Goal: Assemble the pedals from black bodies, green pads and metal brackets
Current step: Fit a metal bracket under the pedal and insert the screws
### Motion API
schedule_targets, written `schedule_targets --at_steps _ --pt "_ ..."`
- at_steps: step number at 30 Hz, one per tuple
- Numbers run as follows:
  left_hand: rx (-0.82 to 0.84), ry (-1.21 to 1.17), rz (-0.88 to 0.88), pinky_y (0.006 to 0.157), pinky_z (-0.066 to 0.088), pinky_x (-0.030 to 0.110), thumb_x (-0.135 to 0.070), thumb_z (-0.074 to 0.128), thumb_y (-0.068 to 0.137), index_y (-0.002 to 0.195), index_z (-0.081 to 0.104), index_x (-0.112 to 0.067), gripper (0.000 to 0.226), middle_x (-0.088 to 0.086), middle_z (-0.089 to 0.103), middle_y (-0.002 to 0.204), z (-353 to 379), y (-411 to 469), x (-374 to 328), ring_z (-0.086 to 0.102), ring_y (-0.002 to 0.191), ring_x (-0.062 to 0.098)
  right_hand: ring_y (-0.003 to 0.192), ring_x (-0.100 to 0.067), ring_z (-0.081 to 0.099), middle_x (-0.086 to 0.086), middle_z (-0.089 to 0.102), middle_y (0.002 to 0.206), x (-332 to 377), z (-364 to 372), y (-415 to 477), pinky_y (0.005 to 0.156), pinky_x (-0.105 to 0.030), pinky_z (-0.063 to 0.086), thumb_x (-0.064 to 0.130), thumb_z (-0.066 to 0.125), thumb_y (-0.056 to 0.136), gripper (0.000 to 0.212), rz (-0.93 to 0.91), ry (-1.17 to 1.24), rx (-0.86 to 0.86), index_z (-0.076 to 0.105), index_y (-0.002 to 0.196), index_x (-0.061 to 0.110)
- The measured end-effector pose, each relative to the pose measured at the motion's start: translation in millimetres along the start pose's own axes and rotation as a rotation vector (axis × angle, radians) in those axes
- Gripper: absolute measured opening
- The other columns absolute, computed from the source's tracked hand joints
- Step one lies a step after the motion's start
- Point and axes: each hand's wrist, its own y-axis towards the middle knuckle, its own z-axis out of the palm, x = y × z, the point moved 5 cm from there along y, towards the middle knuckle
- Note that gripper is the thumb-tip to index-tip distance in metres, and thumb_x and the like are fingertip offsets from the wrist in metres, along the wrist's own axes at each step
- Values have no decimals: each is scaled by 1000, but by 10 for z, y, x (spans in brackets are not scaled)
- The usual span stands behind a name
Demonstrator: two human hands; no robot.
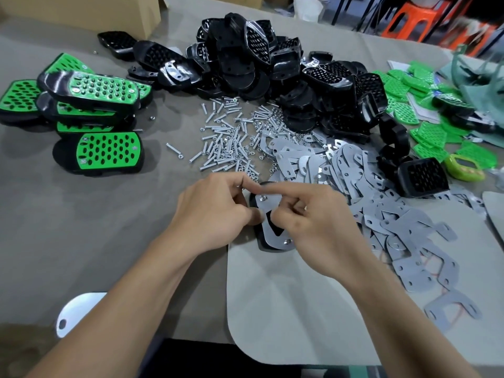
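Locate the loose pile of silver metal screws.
Head view, centre: the silver screw pile lies just beyond the left hand, between the finished green-and-black pedals on the left and the flat grey metal brackets on the right.

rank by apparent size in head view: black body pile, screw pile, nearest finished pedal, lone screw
1. black body pile
2. screw pile
3. nearest finished pedal
4. lone screw, clearly smallest

Bright, even overhead light. Shadows soft and short under heap of glossy black plastic pedal bodies (237, 66), which carry white glare streaks. Shiny oval metal plate (79, 309) at lower left blown out white. Wide-angle bending toward edges. Orange plastic stool (406, 17) at top right smeared by blur.
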Motion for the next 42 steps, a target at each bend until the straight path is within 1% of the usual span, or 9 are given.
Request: schedule_targets --at_steps 6,12,16,20,24,28,32,37,42 --pt "3 -5 -7 62 36 29 -45 80 69 93 67 -50 28 -27 70 73 -1 0 2 60 67 -7 44 -14 44 2 51 46 -54 -25 7 44 -18 32 8 60 80 25 41 -36 -120 80 85 21" --pt "-2 -4 4 61 34 28 -45 80 69 92 66 -50 28 -26 70 72 0 2 5 59 65 -7 45 -10 37 -1 49 50 -22 36 9 47 -13 34 6 60 81 45 17 18 -29 78 103 40" --pt "-5 -7 -4 63 36 28 -42 84 72 91 68 -49 26 -25 70 71 -1 5 6 61 68 -7 42 -6 42 12 48 42 -69 -45 4 44 -9 31 6 64 82 24 40 -31 -106 77 72 23" --pt "-2 -2 2 62 35 28 -42 82 72 93 69 -48 26 -24 70 71 2 11 9 61 66 -6 45 -7 41 9 47 47 -74 -14 8 49 -10 36 8 63 81 31 47 0 -50 79 91 32" --pt "-5 -9 -1 62 35 28 -42 84 71 91 68 -48 25 -24 70 71 1 14 6 61 67 -7 45 -5 45 11 56 51 -103 -36 1 47 -9 34 8 66 81 22 54 0 -68 77 72 25" --pt "-8 -15 3 62 35 29 -49 75 63 92 68 -50 30 -22 70 70 8 12 5 61 65 -4 44 -7 39 10 46 48 -85 4 -8 49 -10 35 7 64 80 31 29 5 -39 79 89 32" --pt "-6 -18 -4 64 35 29 -49 78 65 92 67 -52 30 -26 70 71 10 12 16 60 68 -7 42 -4 41 13 49 45 -96 -102 34 44 -9 30 8 70 78 23 19 -4 -116 71 61 23" --pt "-13 -28 -20 63 35 29 -52 72 57 92 65 -55 36 -26 69 70 22 15 16 60 68 -6 40 -5 44 22 51 44 -111 -265 403 41 -9 30 10 62 83 25 42 -106 -195 76 74 29" --pt "-6 -21 -21 63 34 28 -51 71 58 94 62 -58 38 -25 68 71 19 3 10 59 69 -6 81 -21 64 1 73 80 -24 -130 910 85 -34 49 20 63 89 17 -102 -635 -41 80 86 22"
